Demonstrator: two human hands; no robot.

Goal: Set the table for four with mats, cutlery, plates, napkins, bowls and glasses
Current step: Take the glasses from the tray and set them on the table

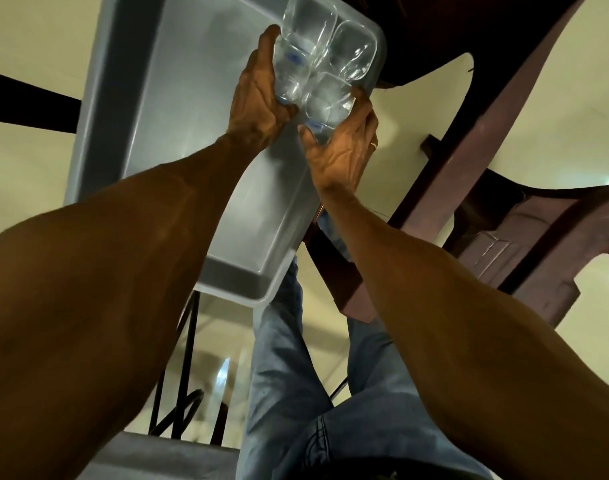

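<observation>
— Three clear glasses sit bunched together over the far corner of a translucent grey plastic bin. Do both hands have hold of them?

— Yes. The left hand is wrapped around the side of the nearest-left glass, fingers curled under its base. The right hand grips a lower glass from beneath, thumb on one side, fingers on the other; a ring shows on one finger.

— And the third glass?

— The third glass is pressed against the other two, near the bin's rim. Which hand supports it, I cannot tell.

— Are they upright?

— Tilted; the bases point toward the hands and the mouths away. Small blue marks show on two of them.

— What else is around?

— A dark brown plastic chair stands just right of the bin, on a pale glossy floor. The person's blue jeans show between the forearms, and thin black metal legs appear at lower left.
</observation>
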